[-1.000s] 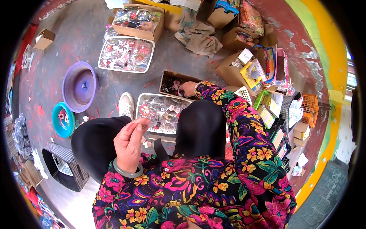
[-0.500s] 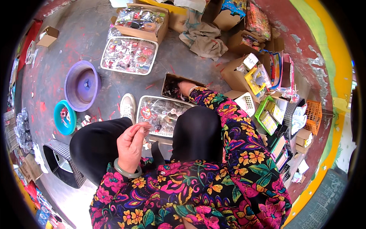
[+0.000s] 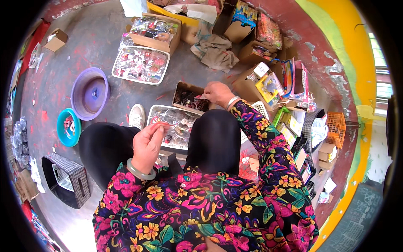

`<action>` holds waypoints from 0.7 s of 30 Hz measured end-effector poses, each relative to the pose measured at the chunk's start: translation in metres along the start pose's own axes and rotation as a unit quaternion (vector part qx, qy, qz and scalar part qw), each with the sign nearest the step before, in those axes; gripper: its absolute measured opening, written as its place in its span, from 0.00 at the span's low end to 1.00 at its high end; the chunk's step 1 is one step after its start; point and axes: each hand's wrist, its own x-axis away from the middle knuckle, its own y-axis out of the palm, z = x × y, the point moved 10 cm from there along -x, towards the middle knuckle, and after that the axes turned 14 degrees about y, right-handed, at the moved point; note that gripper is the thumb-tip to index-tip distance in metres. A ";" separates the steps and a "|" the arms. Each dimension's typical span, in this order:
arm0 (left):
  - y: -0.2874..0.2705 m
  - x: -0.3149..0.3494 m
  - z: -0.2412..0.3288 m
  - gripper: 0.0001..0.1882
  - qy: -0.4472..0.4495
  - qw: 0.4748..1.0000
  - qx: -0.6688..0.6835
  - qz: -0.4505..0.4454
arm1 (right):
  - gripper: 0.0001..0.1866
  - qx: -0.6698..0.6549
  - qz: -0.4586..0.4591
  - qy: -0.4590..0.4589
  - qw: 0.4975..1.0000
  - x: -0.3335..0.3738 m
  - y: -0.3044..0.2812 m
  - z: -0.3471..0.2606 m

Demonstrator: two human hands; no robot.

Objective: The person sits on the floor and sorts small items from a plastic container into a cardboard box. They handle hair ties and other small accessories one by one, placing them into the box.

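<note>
My left hand [image 3: 147, 145] is held up over my lap, thumb and fingers pinched on a thin, small item that I cannot make out. Just beyond it, between my knees, lies a white plastic basket [image 3: 153, 112] with small clear-wrapped pieces in it. Against the basket's far side stands an open cardboard box [image 3: 179, 88] of dark, reddish-brown small items. My right hand [image 3: 219, 94] is over the box's right end, fingers closed and pointing left. Something small and pinkish shows at its fingertips, too small to name.
Farther off, another white basket [image 3: 114, 72] of clear packets stands by a cardboard box [image 3: 175, 38]. At left are a purple basin [image 3: 75, 94], a teal basin [image 3: 61, 133] and a checked bin [image 3: 79, 185]. Cardboard boxes, a green basket [image 3: 279, 116] and an orange crate [image 3: 336, 130] line the right wall.
My right hand has come up out of the cardboard box to its right end, with something small at the fingertips. My left hand stays pinched over my lap. The view has shifted slightly.
</note>
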 end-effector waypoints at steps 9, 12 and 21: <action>0.006 -0.007 -0.026 0.10 0.000 0.998 0.057 -0.012 | 0.11 -0.274 -0.158 0.096 0.944 0.014 -0.021 0.001; 0.007 -0.015 -0.032 0.10 0.002 0.997 0.065 -0.030 | 0.11 -0.337 -0.152 0.187 0.910 0.018 -0.027 0.015; 0.005 -0.020 -0.026 0.11 -0.044 0.988 0.147 -0.033 | 0.11 -0.535 -0.162 0.120 0.821 0.048 -0.071 -0.029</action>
